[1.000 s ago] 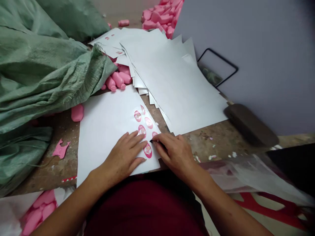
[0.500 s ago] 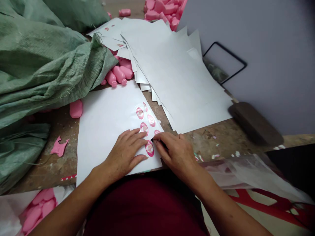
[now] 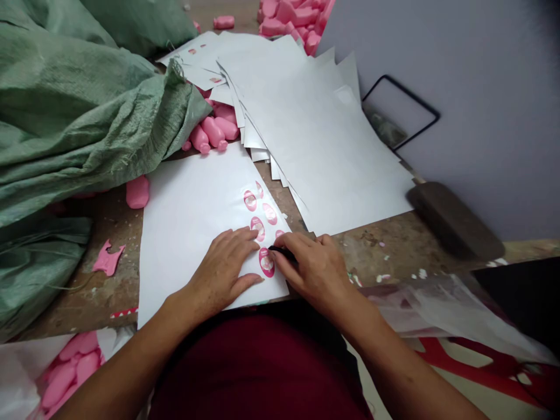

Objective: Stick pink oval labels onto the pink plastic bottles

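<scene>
A white sheet (image 3: 188, 210) lies on the worktable, with several pink oval stickers along its right side. My left hand (image 3: 227, 262) rests flat on this sheet, fingers apart, just left of the lowest sticker (image 3: 266, 262). Pinched in my right hand (image 3: 312, 262) is a thin black tool (image 3: 282, 253), whose tip is at the upper right edge of that sticker. What kind of tool it is, I cannot tell.
A stack of white sheets (image 3: 315, 134) lies behind on the right. Green sacks (image 3: 87, 111) cover the left. Pink bottles (image 3: 214, 133) lie between them, more (image 3: 297, 20) at the back. A dark brown block (image 3: 455, 220) sits at right.
The black tool shows more clearly in my right hand, whose fingers have shifted slightly. My left fingers have drawn back a little from the lowest sticker.
</scene>
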The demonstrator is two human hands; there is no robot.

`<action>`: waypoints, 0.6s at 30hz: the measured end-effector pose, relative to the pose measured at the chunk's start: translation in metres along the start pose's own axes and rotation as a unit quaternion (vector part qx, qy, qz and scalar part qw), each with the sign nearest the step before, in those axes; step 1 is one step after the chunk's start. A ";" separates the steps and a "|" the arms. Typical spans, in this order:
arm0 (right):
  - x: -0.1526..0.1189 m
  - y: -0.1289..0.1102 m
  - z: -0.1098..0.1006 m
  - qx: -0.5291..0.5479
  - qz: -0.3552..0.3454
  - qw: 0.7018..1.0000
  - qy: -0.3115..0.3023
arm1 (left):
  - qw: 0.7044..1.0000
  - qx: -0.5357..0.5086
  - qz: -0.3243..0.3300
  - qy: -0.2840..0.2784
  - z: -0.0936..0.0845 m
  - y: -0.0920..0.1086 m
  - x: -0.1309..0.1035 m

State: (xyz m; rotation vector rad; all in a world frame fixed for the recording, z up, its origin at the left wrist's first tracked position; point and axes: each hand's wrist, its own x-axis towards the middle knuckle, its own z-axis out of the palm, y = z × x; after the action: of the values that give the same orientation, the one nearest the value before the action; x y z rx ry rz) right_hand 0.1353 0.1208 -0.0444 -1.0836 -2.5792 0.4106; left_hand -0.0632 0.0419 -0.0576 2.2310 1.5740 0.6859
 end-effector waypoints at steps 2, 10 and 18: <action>0.002 -0.001 0.004 -0.012 0.001 1.000 0.013 | 1.000 0.000 -0.005 0.007 0.000 0.001 -0.001; 0.009 0.001 -0.012 0.300 0.175 0.937 -0.047 | 0.998 -0.041 -0.048 -0.019 0.002 -0.002 -0.002; 0.009 0.022 -0.016 0.454 0.222 0.863 -0.004 | 0.990 -0.104 -0.083 0.047 -0.022 -0.008 0.008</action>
State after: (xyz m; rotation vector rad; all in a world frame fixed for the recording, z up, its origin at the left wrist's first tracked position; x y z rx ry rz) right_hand 0.1493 0.1444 -0.0362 -1.2251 -1.6950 1.5323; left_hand -0.0794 0.0519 -0.0424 1.9194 1.6280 0.8740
